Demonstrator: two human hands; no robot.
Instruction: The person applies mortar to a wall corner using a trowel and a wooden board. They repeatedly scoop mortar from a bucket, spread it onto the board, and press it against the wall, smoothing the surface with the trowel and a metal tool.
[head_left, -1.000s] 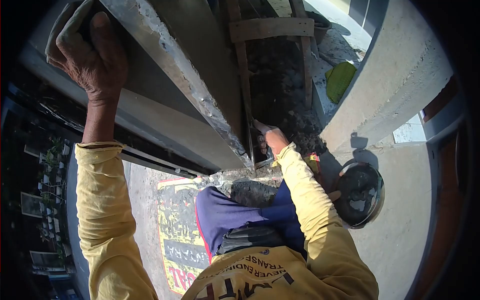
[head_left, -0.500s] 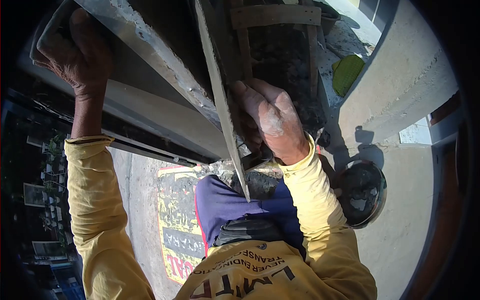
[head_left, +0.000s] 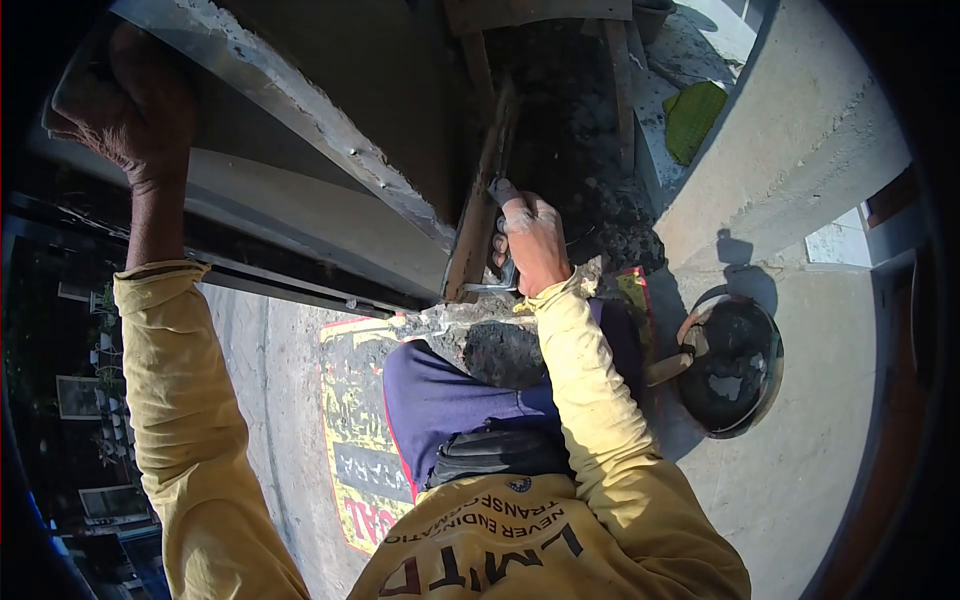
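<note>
Left hand [head_left: 125, 105] clamped on ledge [head_left: 300, 118] edge, right hand [head_left: 528, 245] below ledge gripping trowel [head_left: 478, 232], pan [head_left: 735, 365] well right of ledge

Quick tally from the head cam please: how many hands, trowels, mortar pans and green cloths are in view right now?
Hands: 2 (left hand, right hand)
Trowels: 1 (trowel, gripped by the right hand's fingers)
Mortar pans: 1 (mortar pan, on the floor)
Green cloths: 1 (green cloth)
Total: 5
</note>
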